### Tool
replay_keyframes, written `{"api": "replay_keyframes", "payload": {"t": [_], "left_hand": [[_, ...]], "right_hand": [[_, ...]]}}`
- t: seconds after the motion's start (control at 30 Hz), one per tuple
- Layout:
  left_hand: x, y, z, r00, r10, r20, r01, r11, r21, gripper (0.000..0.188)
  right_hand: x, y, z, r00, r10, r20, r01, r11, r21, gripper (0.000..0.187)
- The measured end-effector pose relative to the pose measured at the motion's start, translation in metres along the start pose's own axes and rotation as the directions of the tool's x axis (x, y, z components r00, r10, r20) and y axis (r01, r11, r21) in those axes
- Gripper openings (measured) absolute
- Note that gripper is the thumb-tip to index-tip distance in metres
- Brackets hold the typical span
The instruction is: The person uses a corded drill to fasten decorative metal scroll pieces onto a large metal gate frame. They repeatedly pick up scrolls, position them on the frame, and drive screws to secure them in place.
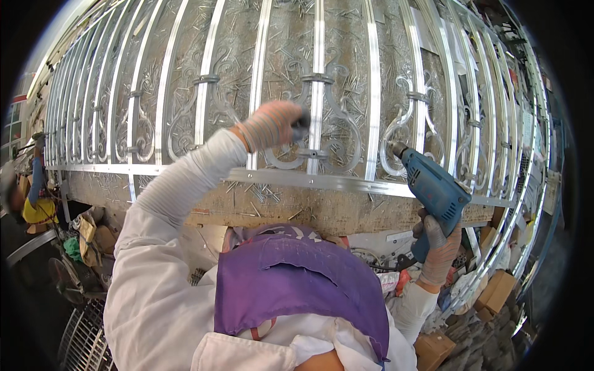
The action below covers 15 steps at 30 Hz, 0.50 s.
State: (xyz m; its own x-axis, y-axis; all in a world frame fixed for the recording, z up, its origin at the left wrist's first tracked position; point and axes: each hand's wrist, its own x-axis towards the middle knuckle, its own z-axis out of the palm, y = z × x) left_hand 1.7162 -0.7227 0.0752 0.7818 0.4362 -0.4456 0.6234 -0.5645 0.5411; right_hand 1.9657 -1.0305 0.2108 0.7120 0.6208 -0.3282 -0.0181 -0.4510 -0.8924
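Observation:
My right hand (438, 242), in a striped glove with dark fingertips, grips the handle of a blue power drill (433, 188). The drill's chuck (398, 147) points up and left, over a scroll ornament (396, 127) on the metal railing panel (278, 176). My left hand (272, 127), gloved alike, reaches over the panel beside an upright bar (318, 99). Its fingers are curled in near the scrollwork (340, 130); they look somewhat blurred, and what they hold is hidden.
The panel lies on a wide worktable (216, 213) strewn with loose nail-like metal pieces (263, 193). At the far left is another person's arm in a blue sleeve (36, 176). Cardboard boxes (495, 290) and clutter sit low right; a wire grille (83, 337) is low left.

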Motion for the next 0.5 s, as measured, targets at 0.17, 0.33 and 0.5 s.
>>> {"api": "replay_keyframes", "payload": {"t": [0.17,0.33,0.5], "left_hand": [[-0.018,0.018,0.039,1.0,-0.008,-0.025,0.01,0.997,0.073,0.024],[-0.02,0.037,0.035,0.994,0.109,-0.024,-0.101,0.968,0.231,0.016],[-0.009,0.064,0.031,0.983,-0.011,0.182,-0.06,0.923,0.38,0.017]], "right_hand": [[-0.008,-0.004,0.003,0.999,-0.004,0.044,0.003,1.0,0.025,0.055],[-0.017,0.005,0.001,0.998,-0.014,0.065,0.009,0.997,0.075,0.054],[-0.02,0.002,0.003,0.998,-0.016,0.062,0.012,0.998,0.063,0.052]]}}
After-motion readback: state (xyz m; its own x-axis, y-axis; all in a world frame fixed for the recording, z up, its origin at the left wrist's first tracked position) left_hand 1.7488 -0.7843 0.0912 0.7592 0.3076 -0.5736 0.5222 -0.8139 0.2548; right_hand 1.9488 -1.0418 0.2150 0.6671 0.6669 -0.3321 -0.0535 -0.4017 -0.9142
